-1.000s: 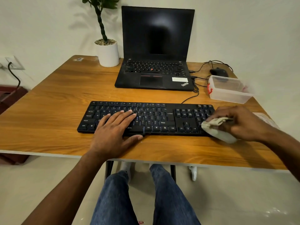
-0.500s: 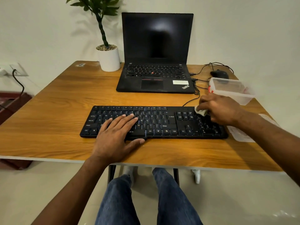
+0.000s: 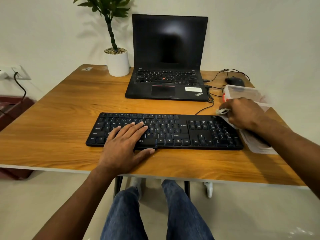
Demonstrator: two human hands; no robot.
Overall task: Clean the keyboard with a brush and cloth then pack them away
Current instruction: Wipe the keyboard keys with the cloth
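A flat black keyboard (image 3: 164,131) with matte keys is laid across the grained wooden table (image 3: 52,135). The left hand (image 3: 124,144) is pressed flat on its left keys, fingers straight. At the far right corner, a crumpled white cloth (image 3: 222,111) is gripped by the right hand (image 3: 245,113), mostly hidden beneath it. A clear plastic box (image 3: 242,92) is partly blocked behind; a laptop (image 3: 168,66) stands farther back.
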